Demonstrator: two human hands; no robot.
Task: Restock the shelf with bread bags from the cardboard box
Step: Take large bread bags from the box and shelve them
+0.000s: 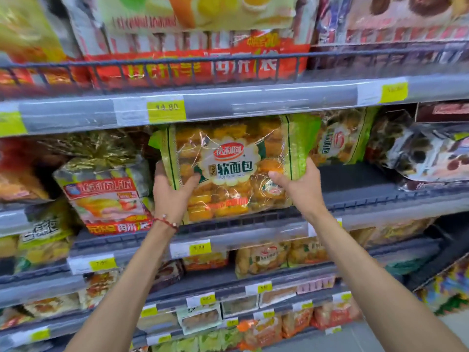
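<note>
A large clear bread bag (229, 171) with green side strips and small golden buns stands upright on the grey middle shelf (360, 191). My left hand (170, 189) grips its lower left edge, and a red bead bracelet sits on that wrist. My right hand (299, 184) grips its lower right edge. A second bag of the same bread (340, 141) stands behind it to the right. The cardboard box is out of view.
A cake bag with a red label (106, 196) stands just left of the held bag. Dark patterned snack bags (426, 151) lie at the right of the same shelf, with bare shelf between. A wire rail (193, 64) fronts the shelf above; lower shelves hold several smaller packs.
</note>
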